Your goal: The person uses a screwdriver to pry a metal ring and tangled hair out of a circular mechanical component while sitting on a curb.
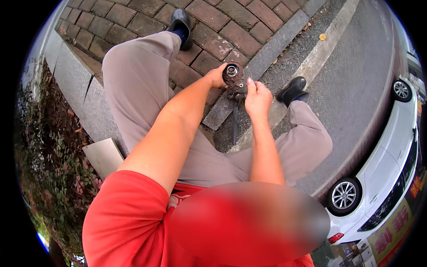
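My left hand (216, 77) grips the left side of a round, dark, rusty-brown machine part (232, 79), fingers wrapped round its edge. A shiny metal ring (231, 70) sits in the part's middle, and a small bright nut-like piece (241, 85) shows lower on its face. Just to its right, my right hand (258, 99) is closed, thumb and index finger pinched close to the part's rim. A thin pale sliver shows at those fingertips, too small to name. Below the part, a dark rod (235, 122) runs down between my legs; how it joins is hard to see.
Red-brown paving bricks (240, 36) lie ahead, bordered by a grey stone kerb (219, 111). Asphalt with a pale painted line (327, 49) is on the right, and a white car (380, 164) stands beyond. A stone ledge (73, 84) and low shrubs (55, 173) are at the left.
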### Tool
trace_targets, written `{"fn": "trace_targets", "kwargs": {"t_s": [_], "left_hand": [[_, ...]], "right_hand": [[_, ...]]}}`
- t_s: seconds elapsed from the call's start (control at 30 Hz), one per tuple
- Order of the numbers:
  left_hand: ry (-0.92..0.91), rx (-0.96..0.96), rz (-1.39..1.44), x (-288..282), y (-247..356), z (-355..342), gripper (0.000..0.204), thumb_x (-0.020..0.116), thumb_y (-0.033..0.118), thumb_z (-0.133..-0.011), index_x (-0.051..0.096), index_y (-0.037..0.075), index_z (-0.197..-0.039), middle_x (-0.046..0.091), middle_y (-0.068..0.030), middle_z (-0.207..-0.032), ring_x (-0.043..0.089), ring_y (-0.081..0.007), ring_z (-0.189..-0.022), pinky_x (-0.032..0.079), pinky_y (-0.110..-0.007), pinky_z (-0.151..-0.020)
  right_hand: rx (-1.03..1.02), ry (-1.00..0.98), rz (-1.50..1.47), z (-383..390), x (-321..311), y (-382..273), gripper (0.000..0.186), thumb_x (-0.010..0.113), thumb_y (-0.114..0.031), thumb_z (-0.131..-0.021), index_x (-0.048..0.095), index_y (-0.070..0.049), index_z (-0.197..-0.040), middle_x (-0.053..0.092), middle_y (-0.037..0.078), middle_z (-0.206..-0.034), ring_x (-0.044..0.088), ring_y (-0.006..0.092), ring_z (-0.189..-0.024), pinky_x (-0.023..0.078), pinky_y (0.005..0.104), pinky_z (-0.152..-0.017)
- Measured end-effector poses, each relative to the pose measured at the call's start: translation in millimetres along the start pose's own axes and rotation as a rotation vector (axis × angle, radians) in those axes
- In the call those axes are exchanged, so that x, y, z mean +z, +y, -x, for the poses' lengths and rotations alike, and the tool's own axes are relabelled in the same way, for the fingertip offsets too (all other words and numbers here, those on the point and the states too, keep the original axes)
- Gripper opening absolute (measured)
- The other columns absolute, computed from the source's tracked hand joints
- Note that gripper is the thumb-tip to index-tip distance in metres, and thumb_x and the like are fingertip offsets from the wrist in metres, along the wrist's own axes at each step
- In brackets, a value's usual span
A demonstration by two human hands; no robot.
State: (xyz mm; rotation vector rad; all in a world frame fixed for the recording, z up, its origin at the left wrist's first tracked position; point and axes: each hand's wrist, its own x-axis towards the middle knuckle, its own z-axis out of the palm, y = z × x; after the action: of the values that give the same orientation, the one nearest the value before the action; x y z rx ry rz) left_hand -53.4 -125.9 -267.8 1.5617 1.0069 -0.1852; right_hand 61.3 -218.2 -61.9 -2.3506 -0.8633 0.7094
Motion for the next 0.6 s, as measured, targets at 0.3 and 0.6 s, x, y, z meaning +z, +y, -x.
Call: {"fn": "trace_targets", "kwargs": {"t_s": [0.3, 0.6], "left_hand": [[0.126, 0.292, 0.024, -6, 25, 9, 0.053, 0.084, 0.015, -0.061, 0.066, 0.002, -0.108, 0.065, -0.0141, -0.103, 0.064, -0.0276, -0.095, 0.051, -0.036, -0.085], [0.269, 0.039, -0.084, -6, 84, 51, 0.036, 0.081, 0.030, -0.074, 0.066, 0.000, -0.087, 0.069, -0.0162, -0.087, 0.066, -0.0299, -0.083, 0.051, -0.038, -0.076]], "right_hand": [[-0.044, 0.017, -0.108, -7, -3, -1, 0.032, 0.066, -0.031, -0.091, 0.070, 0.001, -0.090, 0.060, 0.011, -0.062, 0.054, 0.0140, -0.059, 0.046, 0.0328, -0.060], [-0.013, -0.079, 0.011, -39, -64, 15, 0.032, 0.067, -0.033, -0.088, 0.073, -0.003, -0.093, 0.067, 0.022, -0.078, 0.068, 0.0334, -0.075, 0.050, 0.0408, -0.069]]}}
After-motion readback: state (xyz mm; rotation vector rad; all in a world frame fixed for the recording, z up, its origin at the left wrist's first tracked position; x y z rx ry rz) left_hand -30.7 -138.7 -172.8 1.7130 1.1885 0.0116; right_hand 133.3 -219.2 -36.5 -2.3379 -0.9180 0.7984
